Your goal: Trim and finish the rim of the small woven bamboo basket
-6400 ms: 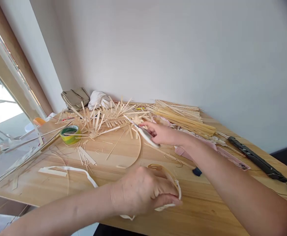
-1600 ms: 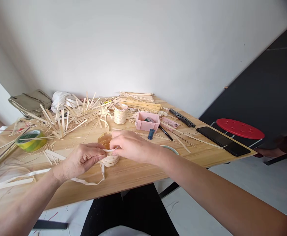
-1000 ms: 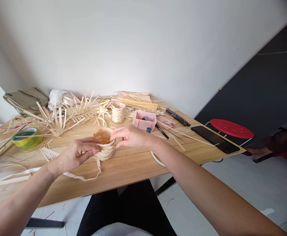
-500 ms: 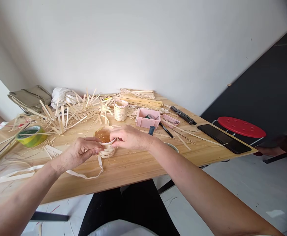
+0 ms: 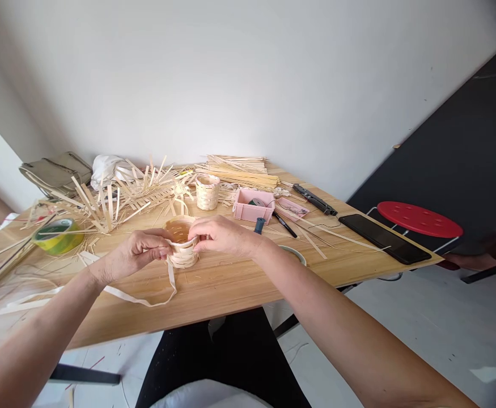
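Observation:
A small woven basket [image 5: 185,257] of pale wooden strips stands upright on the table, its round mouth facing up. A white cloth tape [image 5: 143,301] runs along the near side of its rim, and its loose length trails down and left over the tabletop. At the rim's left side, my left hand [image 5: 135,255] is closed, thumb and fingers pinching the tape. My right hand [image 5: 224,235] pinches the tape and rim at the right side. Its fingertips partly cover the edge, so the exact grip is hidden there.
Behind stands a second woven basket [image 5: 207,194]. Loose wooden strips [image 5: 111,198] spread across the back left, near a roll of yellow-green tape [image 5: 58,237]. To the right are a pink box [image 5: 254,206], a thread spool [image 5: 259,225], a black pen [image 5: 285,225] and a phone [image 5: 384,238].
My hands have spread slightly apart along the rim, the left one moving left. More of the tape now shows against the basket's near edge. The view has shifted a little.

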A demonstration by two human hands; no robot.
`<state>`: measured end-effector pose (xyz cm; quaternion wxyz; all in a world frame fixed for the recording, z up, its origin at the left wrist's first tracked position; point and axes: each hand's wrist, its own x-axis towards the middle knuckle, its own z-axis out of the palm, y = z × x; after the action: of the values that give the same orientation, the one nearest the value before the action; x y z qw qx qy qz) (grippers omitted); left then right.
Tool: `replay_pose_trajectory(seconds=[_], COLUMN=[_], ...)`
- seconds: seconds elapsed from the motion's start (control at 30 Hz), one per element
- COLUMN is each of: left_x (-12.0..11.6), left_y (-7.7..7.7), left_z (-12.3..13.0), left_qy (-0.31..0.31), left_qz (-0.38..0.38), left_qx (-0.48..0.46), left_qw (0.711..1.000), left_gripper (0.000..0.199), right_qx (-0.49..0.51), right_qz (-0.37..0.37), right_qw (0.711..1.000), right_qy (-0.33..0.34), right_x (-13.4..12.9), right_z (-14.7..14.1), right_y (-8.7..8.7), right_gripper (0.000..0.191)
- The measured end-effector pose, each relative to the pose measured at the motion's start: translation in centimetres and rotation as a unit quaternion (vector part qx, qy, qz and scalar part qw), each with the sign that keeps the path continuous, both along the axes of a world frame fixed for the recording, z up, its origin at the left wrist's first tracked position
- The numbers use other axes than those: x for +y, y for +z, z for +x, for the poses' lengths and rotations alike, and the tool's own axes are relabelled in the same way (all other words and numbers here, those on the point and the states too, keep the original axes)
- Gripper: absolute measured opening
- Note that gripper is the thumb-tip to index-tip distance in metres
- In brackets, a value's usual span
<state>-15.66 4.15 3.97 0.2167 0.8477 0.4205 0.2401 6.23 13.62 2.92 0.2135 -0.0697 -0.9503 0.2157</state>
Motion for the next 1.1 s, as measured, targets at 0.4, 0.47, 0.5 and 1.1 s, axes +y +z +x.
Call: replay_pose_trajectory(seconds=[0.4,0.47,0.5,1.1], left_x=[-0.3,-0.3,-0.2,-0.1], left_y=[0.1,0.0,0.0,-4.6], left_z=[0.9,0.9,0.9,-1.1], left_qy=[-0.022,-0.016,-0.014,0.121], left_qz=[0.059,0.057,0.053,-0.120], left_qx=[0.039,0.050,0.056,-0.342], left_qw=[0.997,0.997,0.997,0.924], left_gripper=[0.031,0.030,0.030,0.026], right_qx=[-0.028,-0.039,-0.041,-0.024], right_qz=[0.011,0.010,0.009,-0.077], right_qw=[0.994,0.993,0.993,0.995], right_qy=[-0.102,-0.109,-0.110,-0.059], right_x=[-1.2,-1.4,-1.4,0.2], right_z=[-0.6,-0.8,-0.8,1.2], right_y=[0.3,0.5,0.5,-0.6], right_gripper=[0.013,0.014,0.014,0.020])
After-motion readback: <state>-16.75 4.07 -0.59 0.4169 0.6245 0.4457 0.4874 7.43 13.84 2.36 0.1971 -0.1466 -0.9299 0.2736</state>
